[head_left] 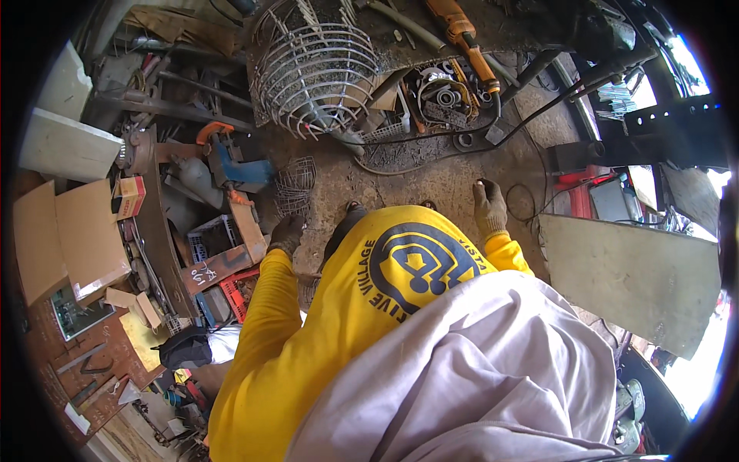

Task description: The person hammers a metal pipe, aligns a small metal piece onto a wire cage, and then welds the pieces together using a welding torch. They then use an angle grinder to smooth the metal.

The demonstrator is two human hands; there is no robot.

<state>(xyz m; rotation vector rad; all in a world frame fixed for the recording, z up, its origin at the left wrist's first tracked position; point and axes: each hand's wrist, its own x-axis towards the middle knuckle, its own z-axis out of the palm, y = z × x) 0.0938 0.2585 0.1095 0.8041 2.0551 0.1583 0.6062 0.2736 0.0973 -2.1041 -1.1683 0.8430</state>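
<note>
Both my hands hang low at my sides in knit work gloves, the yellow sleeves pulled down to the wrists. My right hand (pixel 490 208) is over the bare floor, its fingers partly apart with nothing visible in them. My left hand (pixel 287 233) wears a darker glove and is close to a small wire rack (pixel 295 187); its fingers are too dark to make out. Ahead of me a round cage of bent metal rods (pixel 319 81) rests at the workbench edge. An orange power tool (pixel 464 40) lies on the bench to its right, apart from both hands.
Under the bench sits a crate of metal parts (pixel 443 98). A black cable (pixel 431 138) runs across the floor. At left stand a blue and orange tool (pixel 240 165) and cardboard boxes (pixel 81 239). A pale board (pixel 631 277) is at right.
</note>
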